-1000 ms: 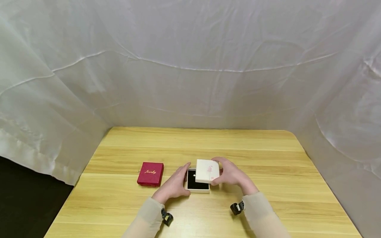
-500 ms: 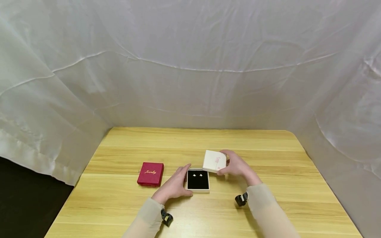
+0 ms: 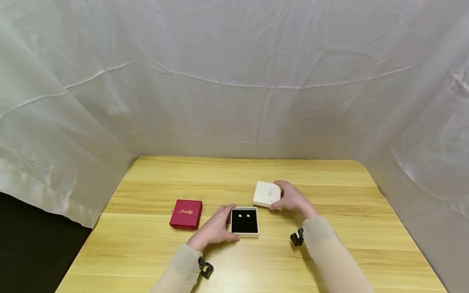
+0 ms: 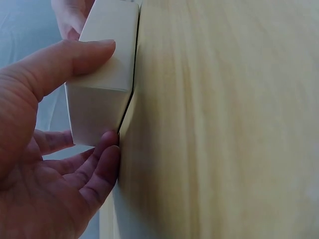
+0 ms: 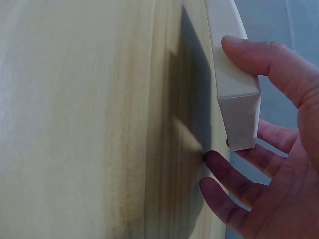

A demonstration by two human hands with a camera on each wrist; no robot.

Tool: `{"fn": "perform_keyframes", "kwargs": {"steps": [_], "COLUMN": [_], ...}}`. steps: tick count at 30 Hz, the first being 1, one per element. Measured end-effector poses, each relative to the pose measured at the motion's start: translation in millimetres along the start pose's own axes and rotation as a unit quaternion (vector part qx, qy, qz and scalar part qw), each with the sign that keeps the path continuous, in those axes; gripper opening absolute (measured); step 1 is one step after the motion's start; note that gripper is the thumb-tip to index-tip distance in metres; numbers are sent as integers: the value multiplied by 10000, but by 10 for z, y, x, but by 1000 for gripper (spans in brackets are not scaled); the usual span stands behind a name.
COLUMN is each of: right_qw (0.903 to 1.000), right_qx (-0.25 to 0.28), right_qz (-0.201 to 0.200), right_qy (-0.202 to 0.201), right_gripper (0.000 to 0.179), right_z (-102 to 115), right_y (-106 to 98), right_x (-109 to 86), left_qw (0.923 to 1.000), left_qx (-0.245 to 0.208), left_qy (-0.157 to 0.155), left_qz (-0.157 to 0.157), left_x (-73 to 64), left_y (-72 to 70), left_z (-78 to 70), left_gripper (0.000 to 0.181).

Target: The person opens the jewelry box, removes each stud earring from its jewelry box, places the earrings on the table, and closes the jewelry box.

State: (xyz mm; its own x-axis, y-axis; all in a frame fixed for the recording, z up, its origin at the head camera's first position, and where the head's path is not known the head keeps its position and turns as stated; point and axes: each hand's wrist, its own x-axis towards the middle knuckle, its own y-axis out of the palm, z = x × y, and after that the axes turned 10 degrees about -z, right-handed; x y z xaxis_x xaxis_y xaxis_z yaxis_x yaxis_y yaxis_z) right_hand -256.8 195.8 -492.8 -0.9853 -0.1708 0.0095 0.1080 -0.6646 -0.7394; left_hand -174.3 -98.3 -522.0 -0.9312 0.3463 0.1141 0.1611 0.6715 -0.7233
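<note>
In the lower centre of the frame, the left hand (image 3: 216, 228) grips the white box base (image 3: 246, 235) between thumb and fingers, apparently to steady it. Up and right of it, the right hand (image 3: 294, 200) pinches the white lid (image 3: 264, 192) by its right side, leaving two star-shaped pieces (image 3: 248, 215) exposed. Both hands turn inward, thumbs toward the bottom edge.

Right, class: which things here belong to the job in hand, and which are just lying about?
In the job:
- lid, in the right hand
- white box, in the left hand
- two stars inside it

Lying about:
- red box, untouched
</note>
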Motion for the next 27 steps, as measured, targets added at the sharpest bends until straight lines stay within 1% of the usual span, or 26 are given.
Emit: {"fn": "perform_keyframes", "kwargs": {"steps": [7,9,16,23,27], "right_qw": [9998,9996,9992,9994,9996], "right_qx": [-103,-159,-244,-248,-256], "right_qz": [176,191,280,76,-60], "right_qy": [-33,-114,-134,-210,-101], "right_gripper": [96,96,95,97,97], "right_z": [-38,-46,-71,-88,-35], "right_y": [12,16,35,68,45], "right_x": [75,91,109,83,29], "left_qw": [10000,10000,9999,9999,9999], "left_qx": [7,2,20,16,17], "left_qy": [-46,-61,-111,-134,-137], "left_qz": [24,24,32,42,38], "left_x": [1,-1,-1,-1,-9], "left_y": [-6,-8,-2,1,-3], "left_z": [-9,-11,-7,-6,-1], "left_gripper": [97,97,97,98,98]}}
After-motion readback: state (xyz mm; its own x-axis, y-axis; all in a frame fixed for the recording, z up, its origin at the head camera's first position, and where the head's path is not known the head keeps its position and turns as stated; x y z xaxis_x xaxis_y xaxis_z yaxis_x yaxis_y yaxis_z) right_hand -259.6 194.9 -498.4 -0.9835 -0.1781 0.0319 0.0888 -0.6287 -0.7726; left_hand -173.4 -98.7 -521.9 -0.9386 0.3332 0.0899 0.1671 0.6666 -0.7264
